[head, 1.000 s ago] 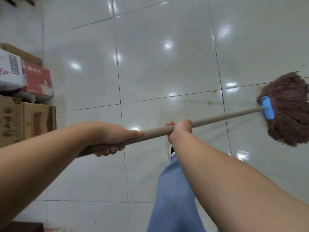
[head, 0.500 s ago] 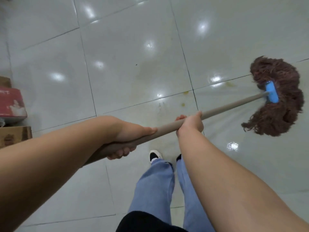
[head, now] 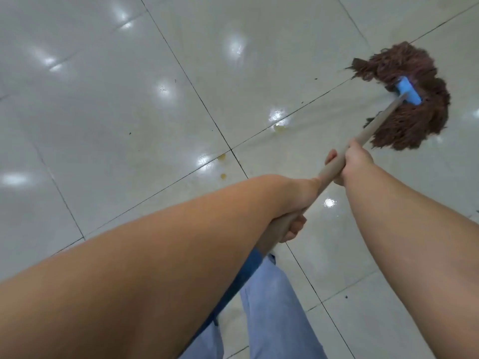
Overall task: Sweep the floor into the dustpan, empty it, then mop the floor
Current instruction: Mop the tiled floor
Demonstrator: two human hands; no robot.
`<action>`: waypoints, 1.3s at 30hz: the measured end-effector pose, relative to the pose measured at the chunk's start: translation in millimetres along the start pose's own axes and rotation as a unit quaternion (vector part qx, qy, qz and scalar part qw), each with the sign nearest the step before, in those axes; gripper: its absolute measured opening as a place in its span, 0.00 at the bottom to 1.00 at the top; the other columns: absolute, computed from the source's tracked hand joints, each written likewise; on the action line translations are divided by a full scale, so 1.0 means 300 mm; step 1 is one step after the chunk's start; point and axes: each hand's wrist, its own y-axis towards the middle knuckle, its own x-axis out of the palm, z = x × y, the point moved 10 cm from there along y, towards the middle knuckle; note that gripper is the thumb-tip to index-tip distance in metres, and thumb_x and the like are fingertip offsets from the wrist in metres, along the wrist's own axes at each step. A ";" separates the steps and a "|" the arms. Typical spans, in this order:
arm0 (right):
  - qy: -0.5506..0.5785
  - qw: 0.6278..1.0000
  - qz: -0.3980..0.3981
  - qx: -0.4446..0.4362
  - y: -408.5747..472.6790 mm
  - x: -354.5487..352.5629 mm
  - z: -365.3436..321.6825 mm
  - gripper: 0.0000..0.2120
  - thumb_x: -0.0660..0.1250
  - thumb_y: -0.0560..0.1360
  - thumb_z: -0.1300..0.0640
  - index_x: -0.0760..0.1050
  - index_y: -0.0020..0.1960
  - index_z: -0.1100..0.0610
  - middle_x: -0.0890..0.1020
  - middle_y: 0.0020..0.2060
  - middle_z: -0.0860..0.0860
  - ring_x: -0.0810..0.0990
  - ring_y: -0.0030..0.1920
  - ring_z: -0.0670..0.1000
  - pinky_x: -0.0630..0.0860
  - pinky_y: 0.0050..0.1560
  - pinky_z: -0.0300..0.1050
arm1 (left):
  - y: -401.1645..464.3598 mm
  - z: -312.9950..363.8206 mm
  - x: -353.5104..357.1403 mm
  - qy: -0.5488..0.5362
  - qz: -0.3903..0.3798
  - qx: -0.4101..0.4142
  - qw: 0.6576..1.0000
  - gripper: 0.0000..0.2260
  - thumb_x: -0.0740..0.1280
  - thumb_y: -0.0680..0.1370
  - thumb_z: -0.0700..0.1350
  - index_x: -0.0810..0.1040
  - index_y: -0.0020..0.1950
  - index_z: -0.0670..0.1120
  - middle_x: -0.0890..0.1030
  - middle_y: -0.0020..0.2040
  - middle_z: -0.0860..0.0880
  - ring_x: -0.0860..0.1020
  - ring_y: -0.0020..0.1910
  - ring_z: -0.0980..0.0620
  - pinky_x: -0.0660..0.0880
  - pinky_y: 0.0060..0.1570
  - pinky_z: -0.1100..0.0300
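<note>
Diagonally, the mop (head: 404, 99) handle (head: 373, 128) points up-right, head lying on floor (head: 129, 99).

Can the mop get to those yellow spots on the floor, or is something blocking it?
Probably yes. The mop head lies on the floor, and only bare tile lies between it and the yellow spots. Both the left hand and the right hand grip the handle, so they could drag it back.
</note>
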 end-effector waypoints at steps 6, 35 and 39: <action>-0.036 0.997 -0.064 0.035 -0.150 0.060 0.267 0.18 0.55 0.80 0.44 0.63 0.40 0.57 0.73 0.24 0.54 0.67 0.11 0.47 0.71 0.20 0.32 | -0.047 -0.311 -0.083 0.006 0.003 -0.015 1.000 0.29 0.51 0.73 0.71 0.64 0.34 0.44 0.63 0.16 0.51 0.60 0.12 0.55 0.62 0.21 0.74; -0.318 0.895 -0.283 0.131 -1.080 -0.437 2.103 0.29 0.50 0.79 0.38 0.61 0.67 0.62 0.73 0.33 0.58 0.74 0.31 0.56 0.76 0.26 0.44 | -0.419 -2.332 0.450 -0.344 0.022 -0.043 0.938 0.29 0.52 0.73 0.71 0.67 0.34 0.45 0.66 0.20 0.51 0.64 0.15 0.55 0.65 0.19 0.70; -0.277 0.888 -0.343 0.133 -1.119 -0.645 1.942 0.33 0.50 0.77 0.34 0.65 0.65 0.62 0.75 0.46 0.62 0.78 0.42 0.58 0.74 0.36 0.50 | -0.388 -2.172 0.637 -0.379 0.039 0.012 0.925 0.28 0.51 0.76 0.68 0.70 0.39 0.43 0.67 0.19 0.51 0.65 0.14 0.56 0.66 0.18 0.70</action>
